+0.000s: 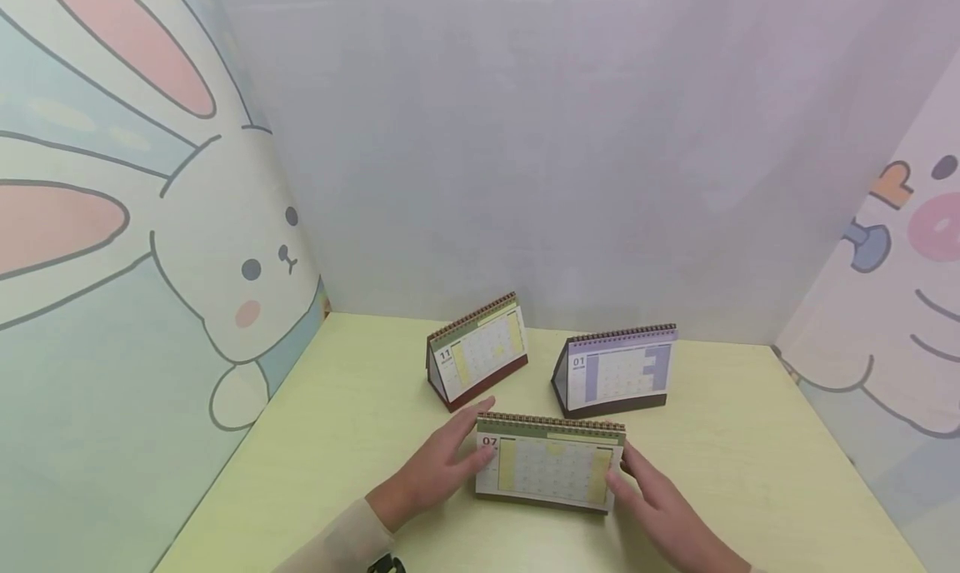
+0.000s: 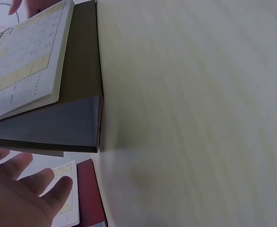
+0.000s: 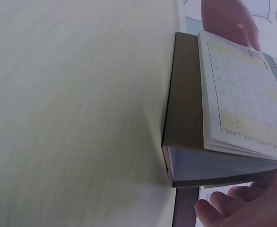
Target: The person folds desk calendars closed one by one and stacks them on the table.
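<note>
A green-topped desk calendar marked 07 stands at the front, its spiral binding up and its brown base down. My left hand is at its left end, thumb over the printed 07 and the other fingers extended past the side. At the right end is my right hand, its thumb by the front edge and its other fingers partly hidden behind. Both wrist views show loose fingers beside the calendar's open triangular end, with the fingers of the right hand near the back panel.
Behind it on the pale yellow table stand two more desk calendars: a green-topped one marked 11 with a red base, angled, and a purple-topped one marked 01. A grey-white backdrop rises behind; cartoon panels flank the table.
</note>
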`<state>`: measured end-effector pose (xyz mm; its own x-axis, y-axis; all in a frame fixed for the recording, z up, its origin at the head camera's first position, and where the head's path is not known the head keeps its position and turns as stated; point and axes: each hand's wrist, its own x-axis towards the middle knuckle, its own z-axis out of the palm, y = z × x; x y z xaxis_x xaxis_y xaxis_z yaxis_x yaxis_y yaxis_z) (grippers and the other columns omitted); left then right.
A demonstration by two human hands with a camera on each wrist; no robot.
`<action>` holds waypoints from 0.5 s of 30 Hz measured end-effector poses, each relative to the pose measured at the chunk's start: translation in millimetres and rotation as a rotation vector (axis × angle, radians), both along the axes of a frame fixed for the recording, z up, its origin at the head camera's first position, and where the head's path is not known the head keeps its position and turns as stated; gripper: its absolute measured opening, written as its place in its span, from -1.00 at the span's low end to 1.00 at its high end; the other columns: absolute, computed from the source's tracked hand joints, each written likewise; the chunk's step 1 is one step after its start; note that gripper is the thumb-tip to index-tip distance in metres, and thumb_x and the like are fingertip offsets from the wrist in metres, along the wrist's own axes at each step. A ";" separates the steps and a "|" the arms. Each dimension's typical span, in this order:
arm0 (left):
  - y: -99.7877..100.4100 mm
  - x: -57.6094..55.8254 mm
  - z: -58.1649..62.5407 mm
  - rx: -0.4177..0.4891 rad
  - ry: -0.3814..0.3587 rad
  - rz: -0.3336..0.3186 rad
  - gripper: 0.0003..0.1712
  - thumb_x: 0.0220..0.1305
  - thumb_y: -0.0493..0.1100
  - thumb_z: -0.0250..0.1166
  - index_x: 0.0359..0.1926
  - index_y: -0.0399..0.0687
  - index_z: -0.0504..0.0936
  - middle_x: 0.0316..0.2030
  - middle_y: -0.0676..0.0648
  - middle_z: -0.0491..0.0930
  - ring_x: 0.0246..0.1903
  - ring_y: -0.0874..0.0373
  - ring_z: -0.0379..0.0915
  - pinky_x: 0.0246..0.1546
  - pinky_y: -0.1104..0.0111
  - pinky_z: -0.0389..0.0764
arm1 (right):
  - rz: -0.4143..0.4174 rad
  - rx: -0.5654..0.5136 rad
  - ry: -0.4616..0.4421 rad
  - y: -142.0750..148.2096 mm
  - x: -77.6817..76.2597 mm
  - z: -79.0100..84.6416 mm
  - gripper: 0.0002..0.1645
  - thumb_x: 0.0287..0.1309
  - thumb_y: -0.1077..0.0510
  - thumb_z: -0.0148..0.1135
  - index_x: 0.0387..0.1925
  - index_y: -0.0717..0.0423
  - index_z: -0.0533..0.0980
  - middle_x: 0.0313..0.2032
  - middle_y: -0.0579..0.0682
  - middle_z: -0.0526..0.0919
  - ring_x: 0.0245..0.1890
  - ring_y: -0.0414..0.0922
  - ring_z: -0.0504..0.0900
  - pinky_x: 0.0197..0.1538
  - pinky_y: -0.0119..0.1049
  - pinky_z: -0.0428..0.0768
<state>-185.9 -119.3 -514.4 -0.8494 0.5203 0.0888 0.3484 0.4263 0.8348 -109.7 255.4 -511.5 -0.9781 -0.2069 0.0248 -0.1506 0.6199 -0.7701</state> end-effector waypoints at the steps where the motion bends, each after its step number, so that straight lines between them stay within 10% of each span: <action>1: 0.0 0.7 0.6 -0.004 -0.002 0.000 -0.14 0.87 0.23 0.18 0.94 0.13 0.17 0.91 0.04 0.20 0.91 -0.16 0.13 0.88 -0.37 0.16 | 0.009 -0.011 -0.005 -0.9 0.3 0.3 -0.14 0.91 -0.04 0.07 0.90 0.27 0.11 0.72 0.35 0.51 0.70 0.33 0.57 0.55 -0.23 0.67; 9: 0.3 4.4 4.3 -0.019 -0.015 -0.015 -0.10 0.88 0.22 0.14 0.97 0.12 0.07 0.94 0.03 0.10 0.93 -0.16 0.06 0.89 -0.37 0.12 | 0.005 -0.045 -0.008 -6.4 2.3 0.3 -0.18 0.91 -0.06 0.06 0.92 0.14 0.15 0.75 0.16 0.54 0.76 -0.05 0.36 0.63 -0.32 0.52; 15: 0.4 3.8 4.3 -0.016 -0.024 -0.026 -0.09 0.89 0.21 0.10 0.98 0.09 0.00 0.96 -0.01 0.02 0.95 -0.13 -0.02 0.91 -0.31 0.07 | -0.001 -0.097 -0.062 -7.5 0.0 1.8 -0.15 0.94 -0.07 0.00 0.92 0.23 0.09 0.81 0.29 0.38 0.80 0.23 0.26 0.65 -0.30 0.48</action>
